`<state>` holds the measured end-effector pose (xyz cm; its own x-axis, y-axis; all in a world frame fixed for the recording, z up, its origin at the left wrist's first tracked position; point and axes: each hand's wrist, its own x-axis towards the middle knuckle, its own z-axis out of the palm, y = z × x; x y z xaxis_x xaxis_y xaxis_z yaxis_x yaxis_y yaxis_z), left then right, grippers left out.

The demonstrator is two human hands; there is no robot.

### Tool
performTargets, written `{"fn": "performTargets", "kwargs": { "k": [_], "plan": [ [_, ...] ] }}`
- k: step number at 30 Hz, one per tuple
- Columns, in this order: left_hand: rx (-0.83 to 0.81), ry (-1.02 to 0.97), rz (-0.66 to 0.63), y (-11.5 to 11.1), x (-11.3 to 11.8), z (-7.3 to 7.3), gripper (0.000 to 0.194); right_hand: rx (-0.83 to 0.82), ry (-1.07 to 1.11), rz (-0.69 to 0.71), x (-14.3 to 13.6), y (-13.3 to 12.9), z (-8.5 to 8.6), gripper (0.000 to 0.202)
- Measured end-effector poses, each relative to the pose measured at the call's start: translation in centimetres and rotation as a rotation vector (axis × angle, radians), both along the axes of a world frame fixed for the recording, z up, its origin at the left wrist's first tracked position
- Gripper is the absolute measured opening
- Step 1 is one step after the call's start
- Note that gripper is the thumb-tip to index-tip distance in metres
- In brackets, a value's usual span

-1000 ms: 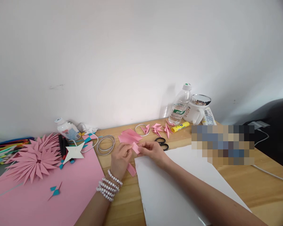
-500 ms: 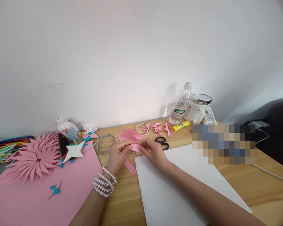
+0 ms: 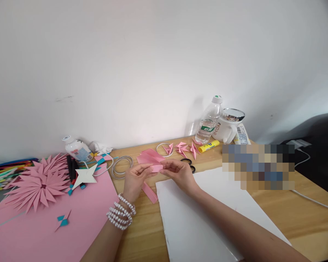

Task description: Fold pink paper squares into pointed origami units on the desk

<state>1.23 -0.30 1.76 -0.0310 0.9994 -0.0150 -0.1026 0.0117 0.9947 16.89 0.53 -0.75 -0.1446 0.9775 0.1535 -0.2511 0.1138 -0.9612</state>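
Observation:
Between my two hands is a small folded piece of pink paper (image 3: pixel 156 168). My left hand (image 3: pixel 136 177), with pearl bracelets on its wrist, pinches the paper's left end. My right hand (image 3: pixel 179 174) grips its right end between thumb and fingers. Just behind lie pink paper sheets (image 3: pixel 149 156) on the wooden table. A pink paper strip (image 3: pixel 149 193) rests below my hands. Black-handled scissors (image 3: pixel 191 167) lie beside my right hand, partly covered by it. Several folded pink paper pieces (image 3: pixel 182 149) sit farther back.
White board (image 3: pixel 207 218) lies under my right forearm. Left are pink paper (image 3: pixel 79 225), pink paper flowers (image 3: pixel 39 185), a white paper star (image 3: pixel 85 176) and a coiled cable (image 3: pixel 122 166). Along the wall stand a water bottle (image 3: pixel 207 123) and white mug (image 3: pixel 223 130), near a yellow glue stick (image 3: pixel 209 146).
The pink paper is turned and now shows as a narrow, flat folded strip between my fingers. My right hand has shifted slightly and covers more of the scissors.

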Motion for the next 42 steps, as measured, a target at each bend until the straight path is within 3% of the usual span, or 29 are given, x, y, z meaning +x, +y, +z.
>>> {"fn": "performTargets", "kwargs": {
  "k": [10, 19, 33, 39, 42],
  "plan": [
    [0.016, 0.002, -0.004, -0.05, 0.1, 0.05, 0.022, -0.002, 0.007, -0.007, 0.01, -0.09, 0.15, 0.031],
    [0.049, 0.022, 0.0, -0.29, 0.3, 0.15, 0.016, 0.001, -0.014, -0.028, 0.06, -0.06, 0.44, 0.021],
    [0.07, 0.013, -0.135, -0.14, -0.1, -0.1, 0.015, 0.086, -0.058, -0.111, 0.21, -0.27, 0.83, 0.011],
    [0.052, 0.126, 0.011, 0.19, -0.35, -0.32, 0.022, 0.078, -0.068, -0.139, 0.28, -0.28, 0.74, 0.01],
    [0.047, 0.164, 0.025, 0.14, -0.45, -0.15, 0.019, 0.103, -0.071, -0.13, 0.25, -0.31, 0.67, 0.009]
  ]
}}
